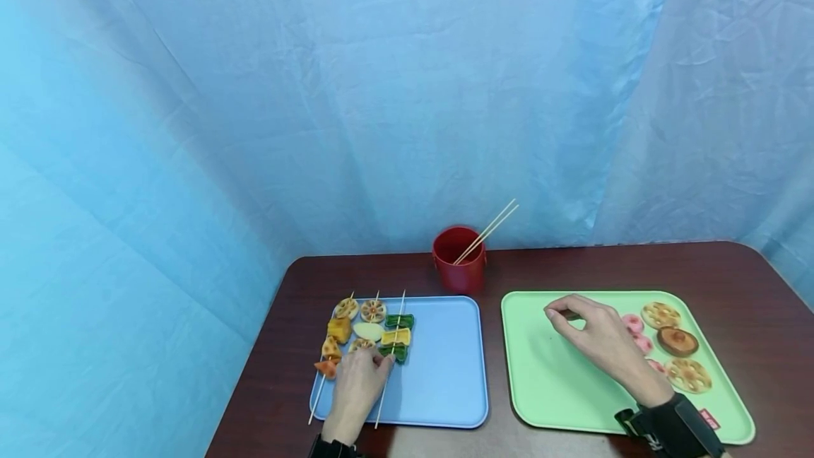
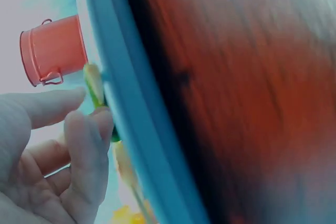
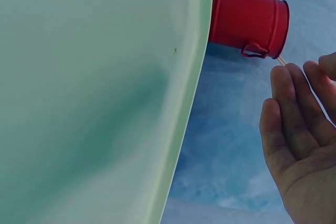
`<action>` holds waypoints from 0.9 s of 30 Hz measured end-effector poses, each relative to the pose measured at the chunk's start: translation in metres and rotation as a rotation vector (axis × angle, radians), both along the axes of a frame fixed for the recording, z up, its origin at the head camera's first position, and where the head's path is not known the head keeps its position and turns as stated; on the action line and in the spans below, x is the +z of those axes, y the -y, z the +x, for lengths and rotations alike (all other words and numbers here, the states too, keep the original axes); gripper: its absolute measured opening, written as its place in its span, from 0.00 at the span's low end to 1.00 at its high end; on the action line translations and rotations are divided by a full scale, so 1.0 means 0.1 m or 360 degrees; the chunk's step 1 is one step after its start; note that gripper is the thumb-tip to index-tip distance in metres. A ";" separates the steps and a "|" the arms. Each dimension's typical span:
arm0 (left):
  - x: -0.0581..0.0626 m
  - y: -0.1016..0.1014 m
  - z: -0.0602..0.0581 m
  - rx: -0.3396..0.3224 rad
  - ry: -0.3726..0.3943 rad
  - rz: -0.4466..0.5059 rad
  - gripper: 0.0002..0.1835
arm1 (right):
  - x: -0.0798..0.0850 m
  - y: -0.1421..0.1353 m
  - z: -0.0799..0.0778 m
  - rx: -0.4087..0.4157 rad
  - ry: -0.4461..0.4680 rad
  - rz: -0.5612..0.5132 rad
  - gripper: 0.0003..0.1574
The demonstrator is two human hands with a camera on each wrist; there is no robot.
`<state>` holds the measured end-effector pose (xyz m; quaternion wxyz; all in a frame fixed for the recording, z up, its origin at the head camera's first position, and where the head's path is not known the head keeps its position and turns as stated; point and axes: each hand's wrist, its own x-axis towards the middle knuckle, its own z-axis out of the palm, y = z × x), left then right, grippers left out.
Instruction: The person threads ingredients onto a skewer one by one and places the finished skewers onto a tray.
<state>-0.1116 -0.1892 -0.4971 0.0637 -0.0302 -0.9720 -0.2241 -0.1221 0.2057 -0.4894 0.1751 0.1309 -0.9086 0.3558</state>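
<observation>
On the blue tray [image 1: 441, 373] lie three skewers of toy food. The right skewer [image 1: 384, 398] bears a yellow piece [image 1: 396, 336] between two green ones [image 1: 399, 321]. Over its lower green piece is my left hand [image 1: 359, 384], fingertips right at the stick; the left wrist view shows a gap between thumb and fingers. Left of it, a lotus root slice [image 1: 373, 311] and a pale oval slice [image 1: 367, 331] share the middle skewer. A yellow chunk [image 1: 339, 330] is on the left skewer. My right hand [image 1: 600, 341] hovers over the green tray [image 1: 540, 401], fingers loosely bent, holding nothing.
A red bucket [image 1: 459, 276] with two thin sticks [image 1: 492, 228] leaning in it stands at the back of the dark table [image 1: 242, 408]. Lotus root slices [image 1: 689, 374], a brown mushroom-like slice [image 1: 677, 341] and pink rings [image 1: 632, 324] lie on the green tray's right side.
</observation>
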 end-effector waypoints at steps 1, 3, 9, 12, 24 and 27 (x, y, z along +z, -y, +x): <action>0.02 0.00 0.00 0.0017 -0.0003 -0.0023 0.15 | 0.00 0.00 0.00 -0.0002 0.0001 0.0001 0.05; 0.07 -0.02 -0.01 0.0044 -0.0008 -0.0058 0.14 | 0.00 -0.01 0.01 -0.0007 -0.0003 0.0003 0.05; 0.27 -0.20 -0.09 -0.0011 -0.0110 -0.0028 0.08 | 0.02 -0.02 0.00 -0.0012 -0.0026 0.0002 0.05; 0.34 -0.34 -0.14 -0.0083 -0.0191 -0.0009 0.07 | 0.02 0.00 0.00 0.0000 -0.0010 0.0002 0.05; 0.26 -0.82 -0.21 -0.0270 -0.0185 0.0295 0.04 | 0.13 0.06 -0.15 -0.0061 -0.0094 -0.0017 0.06; 0.21 -0.89 -0.21 -0.0269 -0.0155 0.0365 0.05 | 0.19 0.07 -0.24 -0.0058 -0.0155 -0.0039 0.06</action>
